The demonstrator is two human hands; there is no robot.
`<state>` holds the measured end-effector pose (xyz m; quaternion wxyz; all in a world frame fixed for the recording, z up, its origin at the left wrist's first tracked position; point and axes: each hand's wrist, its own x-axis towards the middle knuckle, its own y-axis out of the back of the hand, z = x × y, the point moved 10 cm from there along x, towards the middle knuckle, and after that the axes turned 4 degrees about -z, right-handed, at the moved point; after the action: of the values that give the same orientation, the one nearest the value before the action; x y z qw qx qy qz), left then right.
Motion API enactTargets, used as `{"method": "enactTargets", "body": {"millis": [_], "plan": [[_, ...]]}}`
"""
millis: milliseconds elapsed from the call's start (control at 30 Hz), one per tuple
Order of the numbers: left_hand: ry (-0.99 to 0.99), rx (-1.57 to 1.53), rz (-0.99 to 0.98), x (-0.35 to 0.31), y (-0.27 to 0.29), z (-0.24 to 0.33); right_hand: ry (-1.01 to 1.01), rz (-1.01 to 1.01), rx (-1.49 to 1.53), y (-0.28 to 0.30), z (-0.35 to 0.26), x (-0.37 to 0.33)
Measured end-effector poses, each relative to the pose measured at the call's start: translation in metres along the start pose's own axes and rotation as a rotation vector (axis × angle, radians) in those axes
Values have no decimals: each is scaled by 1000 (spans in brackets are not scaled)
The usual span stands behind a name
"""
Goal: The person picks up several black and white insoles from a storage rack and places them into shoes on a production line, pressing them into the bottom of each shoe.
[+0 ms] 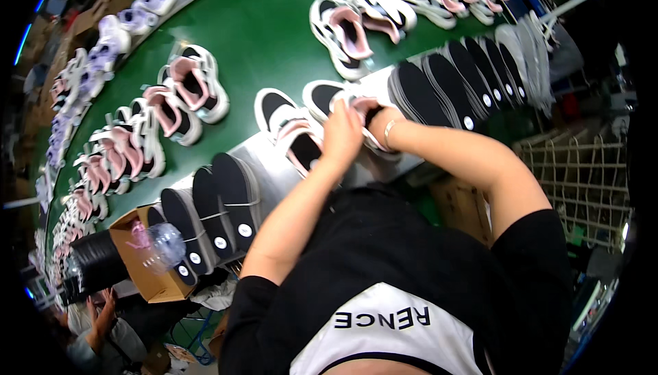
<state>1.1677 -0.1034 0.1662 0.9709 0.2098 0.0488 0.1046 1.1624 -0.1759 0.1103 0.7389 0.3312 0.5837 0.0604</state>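
Both hands meet on one white-and-pink sneaker (367, 125) at the belt's near edge: left hand (340, 132) curls over its side, right hand (375, 116) grips its collar. Just left of them sits its mate (291, 132); black insoles (459, 80) stand stacked to the right.

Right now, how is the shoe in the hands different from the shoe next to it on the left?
The shoe in the hands is gripped by the left hand and right hand, largely hidden; the shoe beside it lies untouched, its opening showing. Both are white with pink and black, on the grey ledge beside the green belt.
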Motion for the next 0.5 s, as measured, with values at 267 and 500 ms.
{"method": "enactTargets", "body": {"millis": [267,500], "plan": [[-89,42,53,-2,2,0,63,-159,280,-8,0,-63],[-36,43,27,-7,2,4,96,-182,256,-36,3,-45]]}}
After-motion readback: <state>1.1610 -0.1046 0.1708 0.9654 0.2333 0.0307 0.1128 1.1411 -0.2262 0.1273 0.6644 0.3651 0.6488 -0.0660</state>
